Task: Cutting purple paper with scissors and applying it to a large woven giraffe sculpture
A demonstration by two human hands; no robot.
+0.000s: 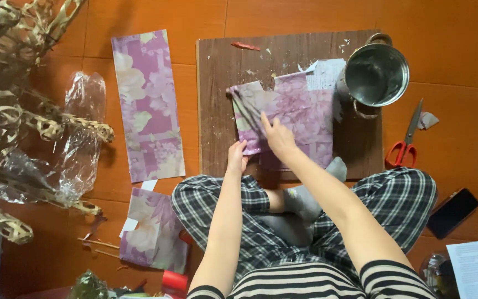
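I sit cross-legged on an orange tiled floor before a dark wooden board [217,72]. On the board lies a folded sheet of purple floral paper [300,113]. My right hand [276,135] presses flat on the paper's lower middle, fingers spread. At the paper's lower left edge, my left hand [237,156] pinches the corner. A steel pot [376,75] stands on the board's right end, touching a white paper scrap [325,72].
A long strip of the same floral paper [147,105] lies left of the board, another piece [150,230] by my left knee. Red-handled scissors [406,138] and a dark phone [452,212] lie at right. Woven bamboo work [6,83] and clear plastic [81,138] fill the left.
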